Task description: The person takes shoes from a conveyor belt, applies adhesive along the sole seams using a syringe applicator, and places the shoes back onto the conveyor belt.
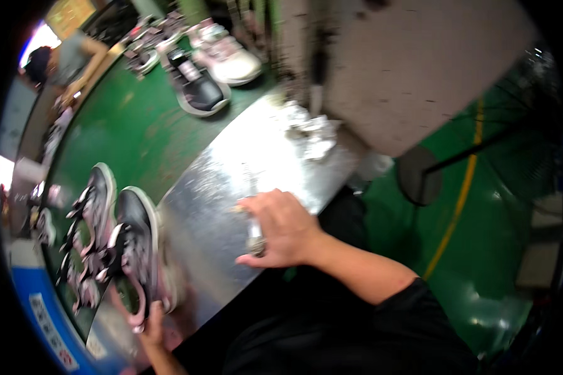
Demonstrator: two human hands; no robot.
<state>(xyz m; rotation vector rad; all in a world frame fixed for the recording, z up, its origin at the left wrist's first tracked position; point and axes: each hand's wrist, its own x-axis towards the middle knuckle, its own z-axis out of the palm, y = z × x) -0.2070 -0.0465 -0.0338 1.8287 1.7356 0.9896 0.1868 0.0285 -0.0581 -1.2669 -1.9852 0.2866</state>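
Note:
My left hand [154, 332], at the lower left, is closed on the heel end of a black and pink sneaker [137, 215]. The sneaker's toe points away from me, over the edge of a shiny metal plate [209, 234]. Above that plate my right hand [284, 228] curls its thumb and fingers around a small pale and grey object [255, 239]. Blur hides what kind of object it is. Just left of the held shoe sits another dark sneaker [100, 194] with pink trim.
On the green bench [141, 134] stand a black sneaker [200, 87] and a white and pink sneaker [225, 53]. Crumpled whitish material [316, 134] lies at the plate's far end. A person [75, 59] is at the upper left. A dark fan-like stand [419, 175] is at right.

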